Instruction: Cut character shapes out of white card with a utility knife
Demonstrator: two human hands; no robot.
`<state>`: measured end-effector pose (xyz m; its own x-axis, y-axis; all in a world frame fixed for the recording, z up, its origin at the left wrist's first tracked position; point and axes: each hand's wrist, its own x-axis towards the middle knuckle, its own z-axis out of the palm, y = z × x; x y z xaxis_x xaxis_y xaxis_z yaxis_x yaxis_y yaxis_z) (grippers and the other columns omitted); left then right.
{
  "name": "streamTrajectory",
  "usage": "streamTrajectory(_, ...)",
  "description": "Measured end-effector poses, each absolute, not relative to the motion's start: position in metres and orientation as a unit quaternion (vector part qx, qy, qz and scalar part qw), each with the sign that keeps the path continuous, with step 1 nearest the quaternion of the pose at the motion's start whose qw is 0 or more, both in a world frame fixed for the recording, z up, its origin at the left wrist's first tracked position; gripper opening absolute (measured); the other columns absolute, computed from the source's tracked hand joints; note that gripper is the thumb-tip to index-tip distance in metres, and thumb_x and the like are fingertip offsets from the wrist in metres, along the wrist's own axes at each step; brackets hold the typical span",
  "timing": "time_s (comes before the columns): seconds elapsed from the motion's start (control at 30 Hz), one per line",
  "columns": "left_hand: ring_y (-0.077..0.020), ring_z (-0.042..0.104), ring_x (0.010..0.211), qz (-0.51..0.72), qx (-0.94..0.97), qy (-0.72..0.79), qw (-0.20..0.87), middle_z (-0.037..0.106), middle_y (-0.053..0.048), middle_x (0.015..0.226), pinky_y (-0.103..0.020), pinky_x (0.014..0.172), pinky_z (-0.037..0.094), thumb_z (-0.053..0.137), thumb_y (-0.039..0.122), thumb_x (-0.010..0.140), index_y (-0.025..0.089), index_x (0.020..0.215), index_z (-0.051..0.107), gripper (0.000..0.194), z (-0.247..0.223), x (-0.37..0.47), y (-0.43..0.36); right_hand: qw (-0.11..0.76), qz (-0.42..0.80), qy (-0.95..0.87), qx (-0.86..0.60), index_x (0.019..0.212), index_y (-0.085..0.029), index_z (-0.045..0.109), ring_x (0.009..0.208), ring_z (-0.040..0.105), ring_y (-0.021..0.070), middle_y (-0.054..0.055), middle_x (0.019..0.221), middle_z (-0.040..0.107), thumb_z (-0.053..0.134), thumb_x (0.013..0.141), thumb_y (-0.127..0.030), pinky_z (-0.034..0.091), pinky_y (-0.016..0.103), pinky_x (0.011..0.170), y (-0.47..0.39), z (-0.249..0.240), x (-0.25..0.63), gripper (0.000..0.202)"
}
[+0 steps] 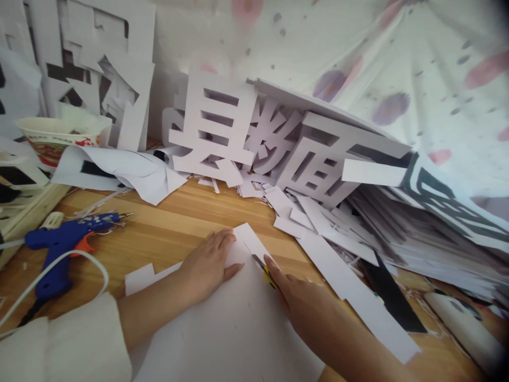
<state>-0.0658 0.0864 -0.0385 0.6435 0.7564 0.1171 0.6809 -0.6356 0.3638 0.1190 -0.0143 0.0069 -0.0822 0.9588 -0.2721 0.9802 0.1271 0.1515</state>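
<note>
A large white foam board or card sheet lies on the wooden table in front of me. Its narrow far end points away from me. My left hand rests flat on the sheet's left side near that end, thumb stretched out. In my right hand is a yellow and black utility knife, gripped with the index finger along its top. The knife's blade touches the sheet close to its right edge, where a thin dark line runs toward the far end. Some of the handle is hidden by my fingers.
A blue glue gun with a white cord lies at left. Behind it stands a paper bowl. Cut-out white characters lean at the back. Offcut strips, stacked sheets and a pale phone-like object lie at right.
</note>
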Motion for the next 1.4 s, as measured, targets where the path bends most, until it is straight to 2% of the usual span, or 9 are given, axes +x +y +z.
streamTrajectory(0.43, -0.0267, 0.038, 0.125, 0.132, 0.896, 0.401, 0.139, 0.041, -0.016, 0.135, -0.044, 0.101, 0.033, 0.048, 0.043, 0.086, 0.012, 0.118, 0.041, 0.046, -0.038, -0.065, 0.087, 0.159, 0.002, 0.748, 0.645, 0.141, -0.019, 0.022, 0.058, 0.062, 0.0165, 0.004, 0.073, 0.066, 0.040, 0.079, -0.008, 0.041, 0.024, 0.053, -0.024, 0.007, 0.122, 0.065)
streamTrajectory(0.6, -0.0262, 0.038, 0.125, 0.134, 0.896, 0.400, 0.141, 0.041, -0.016, 0.135, -0.043, 0.102, 0.033, 0.049, 0.042, 0.085, 0.012, 0.118, 0.041, 0.046, -0.039, -0.065, 0.087, 0.165, 0.003, 0.742, 0.649, 0.141, -0.017, 0.023, 0.056, 0.061, 0.0170, 0.003, 0.067, 0.065, 0.040, 0.079, -0.008, 0.041, 0.024, 0.050, -0.025, 0.012, 0.117, 0.064)
streamTrajectory(0.77, -0.0261, 0.038, 0.125, 0.138, 0.895, 0.398, 0.149, 0.042, -0.016, 0.134, -0.042, 0.101, 0.033, 0.048, 0.041, 0.086, 0.011, 0.119, 0.041, 0.046, -0.038, -0.065, 0.087, 0.164, -0.016, 0.739, 0.653, 0.139, -0.017, 0.026, 0.056, 0.062, 0.0169, 0.004, 0.071, 0.066, 0.040, 0.079, -0.007, 0.040, 0.024, 0.047, -0.026, 0.015, 0.117, 0.063)
streamTrajectory(0.87, -0.0256, 0.037, 0.125, 0.132, 0.896, 0.398, 0.145, 0.041, -0.016, 0.134, -0.041, 0.102, 0.032, 0.048, 0.042, 0.085, 0.011, 0.120, 0.040, 0.047, -0.037, -0.065, 0.087, 0.165, -0.031, 0.735, 0.657, 0.140, -0.018, 0.023, 0.057, 0.063, 0.0172, 0.004, 0.072, 0.067, 0.041, 0.078, -0.006, 0.038, 0.024, 0.046, -0.026, 0.016, 0.116, 0.066)
streamTrajectory(1.03, -0.0257, 0.037, 0.125, 0.113, 0.897, 0.404, 0.139, 0.041, -0.016, 0.135, -0.042, 0.102, 0.032, 0.046, 0.043, 0.086, 0.010, 0.122, 0.039, 0.049, -0.035, -0.065, 0.087, 0.225, -0.078, 0.696, 0.677, 0.142, -0.019, 0.015, 0.065, 0.065, 0.0203, 0.004, 0.082, 0.068, 0.043, 0.071, 0.003, 0.033, 0.026, 0.044, -0.029, 0.017, 0.116, 0.079)
streamTrajectory(1.17, -0.0258, 0.037, 0.125, 0.102, 0.896, 0.406, 0.146, 0.040, -0.016, 0.136, -0.041, 0.102, 0.033, 0.046, 0.043, 0.086, 0.009, 0.122, 0.039, 0.050, -0.032, -0.065, 0.086, 0.228, -0.082, 0.693, 0.679, 0.142, -0.020, 0.015, 0.066, 0.065, 0.0202, 0.003, 0.084, 0.068, 0.042, 0.069, 0.007, 0.031, 0.027, 0.044, -0.035, 0.016, 0.118, 0.083)
streamTrajectory(1.4, -0.0257, 0.038, 0.125, 0.114, 0.895, 0.406, 0.147, 0.041, -0.015, 0.135, -0.042, 0.101, 0.033, 0.047, 0.042, 0.086, 0.012, 0.119, 0.041, 0.045, -0.032, -0.065, 0.085, 0.229, -0.089, 0.702, 0.669, 0.142, -0.016, 0.014, 0.065, 0.065, 0.0191, 0.004, 0.081, 0.068, 0.042, 0.067, 0.007, 0.037, 0.026, 0.046, -0.040, 0.011, 0.122, 0.083)
